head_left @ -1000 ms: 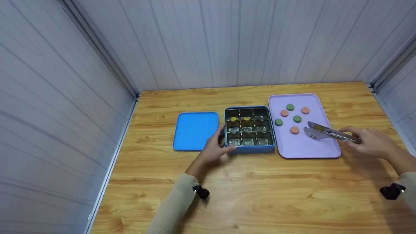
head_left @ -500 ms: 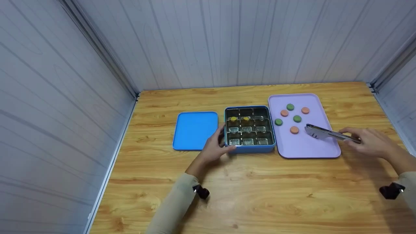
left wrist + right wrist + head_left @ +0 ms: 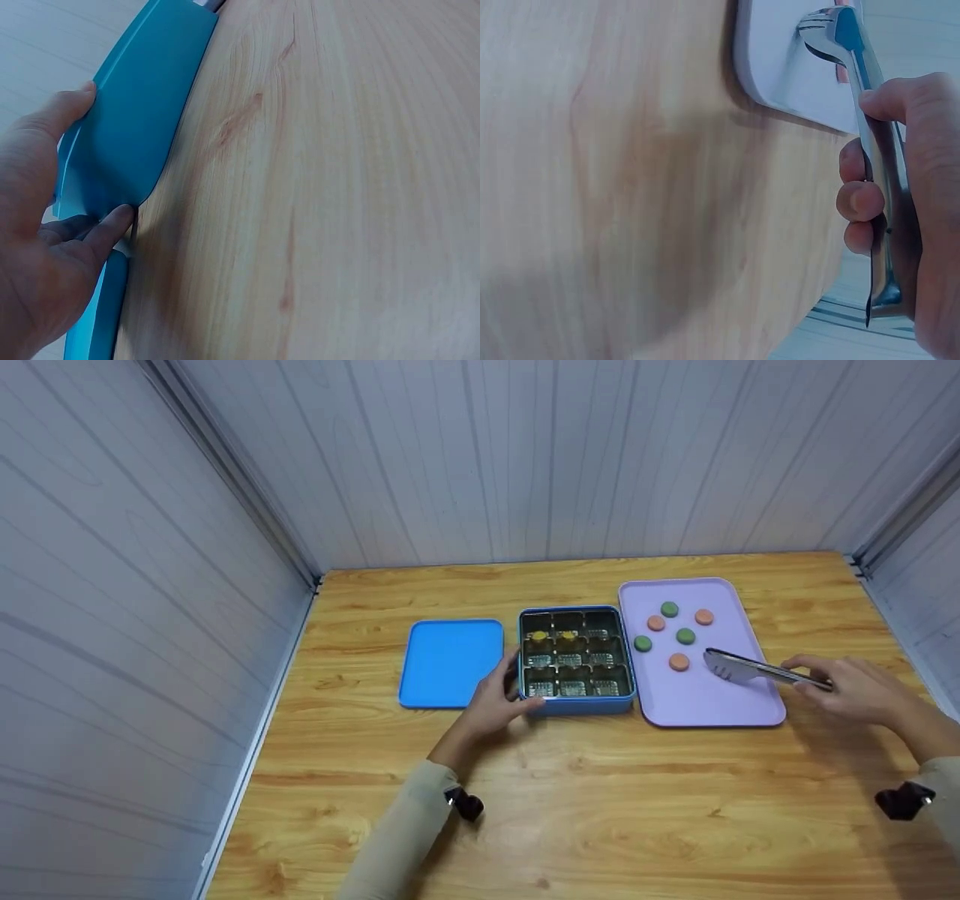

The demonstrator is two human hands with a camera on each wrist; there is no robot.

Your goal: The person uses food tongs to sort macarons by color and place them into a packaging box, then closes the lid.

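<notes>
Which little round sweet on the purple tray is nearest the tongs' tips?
Find the lilac tray right of the blue tin. Six small discs lie on it. It is the orange disc lying nearest the person, just left of the metal tongs.

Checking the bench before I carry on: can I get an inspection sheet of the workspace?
Surface: wooden table, bare wood near the person.
Job's things: blue tin open, two yellow pieces in its compartments; blue lid flat to its left; lilac tray with three green and three orange discs; metal tongs over the tray, tips closed, near one orange disc.
Clutter: nothing seen.
Grips: left hand holds the tin's near left corner; right hand grips the tongs.
Cables: nothing seen.
Surroundings: grey panel walls on three sides.
</notes>
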